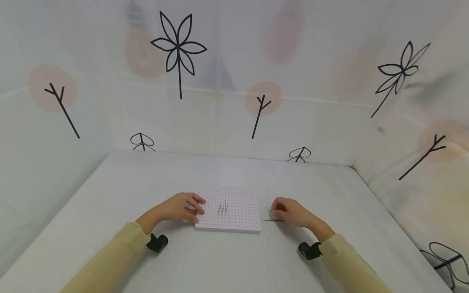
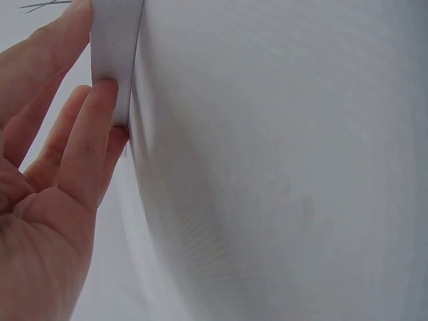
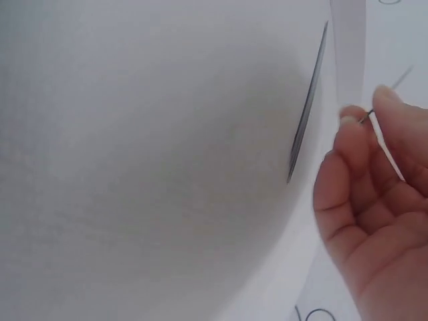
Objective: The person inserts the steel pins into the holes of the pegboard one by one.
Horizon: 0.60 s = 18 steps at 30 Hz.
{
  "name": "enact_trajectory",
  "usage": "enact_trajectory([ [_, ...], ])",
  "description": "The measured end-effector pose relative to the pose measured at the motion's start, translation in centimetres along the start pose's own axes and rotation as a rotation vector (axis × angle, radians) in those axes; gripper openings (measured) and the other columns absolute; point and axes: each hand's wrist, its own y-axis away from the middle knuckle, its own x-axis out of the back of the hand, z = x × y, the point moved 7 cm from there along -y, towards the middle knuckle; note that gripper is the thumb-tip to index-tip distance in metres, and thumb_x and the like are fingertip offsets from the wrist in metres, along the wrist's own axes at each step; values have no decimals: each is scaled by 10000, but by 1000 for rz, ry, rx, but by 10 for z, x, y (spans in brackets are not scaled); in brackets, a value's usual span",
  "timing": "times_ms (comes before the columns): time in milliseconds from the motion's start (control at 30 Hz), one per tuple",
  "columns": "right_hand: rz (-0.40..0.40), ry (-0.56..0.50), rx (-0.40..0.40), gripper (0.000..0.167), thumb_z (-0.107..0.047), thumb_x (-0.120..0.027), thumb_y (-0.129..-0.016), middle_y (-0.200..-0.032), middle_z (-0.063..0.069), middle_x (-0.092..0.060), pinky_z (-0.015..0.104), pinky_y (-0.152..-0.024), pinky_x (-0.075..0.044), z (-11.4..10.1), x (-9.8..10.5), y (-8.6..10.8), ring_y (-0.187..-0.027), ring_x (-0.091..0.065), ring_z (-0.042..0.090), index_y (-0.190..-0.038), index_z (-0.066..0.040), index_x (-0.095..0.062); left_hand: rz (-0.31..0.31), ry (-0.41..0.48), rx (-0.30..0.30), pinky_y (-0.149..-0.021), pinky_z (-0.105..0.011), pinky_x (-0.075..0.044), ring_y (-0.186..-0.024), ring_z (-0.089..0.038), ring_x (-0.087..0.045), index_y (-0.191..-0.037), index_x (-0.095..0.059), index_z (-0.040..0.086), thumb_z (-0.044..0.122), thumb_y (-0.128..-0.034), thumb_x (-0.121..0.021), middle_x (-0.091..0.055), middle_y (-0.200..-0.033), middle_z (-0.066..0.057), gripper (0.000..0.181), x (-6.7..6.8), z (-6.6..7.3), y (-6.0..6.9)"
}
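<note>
A white board [image 1: 234, 215] with a grid of small holes lies flat on the table. Several thin metal needles [image 1: 223, 207] stand in its left half, leaning slightly. My left hand [image 1: 179, 206] rests against the board's left edge. In the left wrist view its fingers [image 2: 93, 134] touch the board's side wall [image 2: 110, 47], with the fingers loosely bent. Right of the board, my right hand [image 1: 292, 211] pinches one needle [image 3: 400, 79] between thumb and index finger, above the table. More loose needles [image 3: 307, 107] lie close together below that hand.
A white cloth covers the table [image 1: 220, 264]. Behind and at the sides hang pale sheets [image 1: 227, 126] printed with flowers and twigs. A dark camera sits on each wrist.
</note>
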Motion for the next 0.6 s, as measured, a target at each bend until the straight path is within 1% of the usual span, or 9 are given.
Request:
enact_trajectory([
  [133, 34, -53, -2, 47, -36, -598, -894, -788, 21, -553, 247, -584, -479, -4, 3, 0, -686, -522, 159, -929, -30, -566, 2, 0, 0, -836, -294, -507, -943, -179, -627, -885, -737, 92, 63, -700, -805, -536, -1236, -88, 199, 0, -1, 0],
  [300, 52, -138, -13, 81, -29, -613, -883, -866, 51, -592, 253, -658, -535, -9, -1, -1, -762, -569, 189, -949, -8, -571, 4, -4, 4, -840, -295, -506, -943, -175, -626, -881, -739, 101, 74, -697, -809, -536, -1236, -82, 199, -1, -2, 0],
  [433, 74, -187, 4, 90, -34, -633, -872, -872, 63, -602, 255, -681, -545, -15, -5, -3, -784, -590, 204, -926, -17, -564, 4, -11, 0, -841, -296, -506, -949, -181, -624, -883, -739, 101, 74, -701, -807, -536, -1238, -88, 196, -1, -2, 0],
  [600, 120, -196, 49, 98, -36, -654, -856, -844, 52, -604, 249, -659, -542, -27, -8, -5, -758, -596, 197, -907, -35, -570, 2, -15, -3, -843, -298, -505, -952, -184, -624, -887, -739, 101, 71, -707, -802, -536, -1239, -90, 194, 0, 0, 1],
])
